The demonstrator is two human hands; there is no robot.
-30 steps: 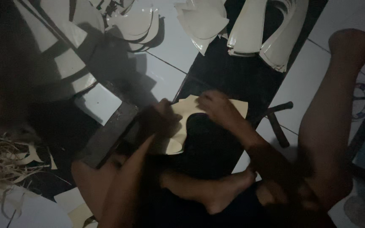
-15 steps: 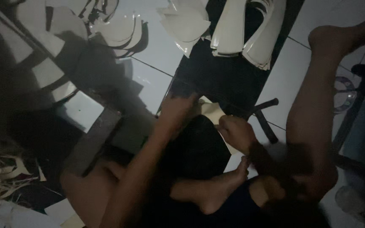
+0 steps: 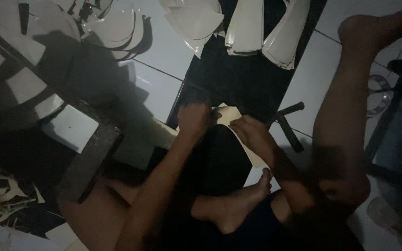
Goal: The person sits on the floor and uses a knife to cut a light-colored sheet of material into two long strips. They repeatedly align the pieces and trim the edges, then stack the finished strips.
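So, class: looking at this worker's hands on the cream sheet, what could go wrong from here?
The dim light makes the cream sheet's edges hard to see, so the left hand or right hand may misplace it. The hammer-like tool lies close by the right hand and the bare foot; a careless reach could knock it.

Both forearms are stretched forward from the near edge toward the middle of the scene, and the two hands are brought close together there. The left hand (image 3: 195, 118) is laid palm down, its back turned up to the camera and its fingers pointed to the far side, pressed flat rather than curled. The right hand (image 3: 252, 132) is set just to its right, slightly nearer, with the wrist bent and the fingers angled left toward the left hand. No closed grip is shown by either hand. A bare foot is tucked between the forearms, and the right knee is raised at the far right.
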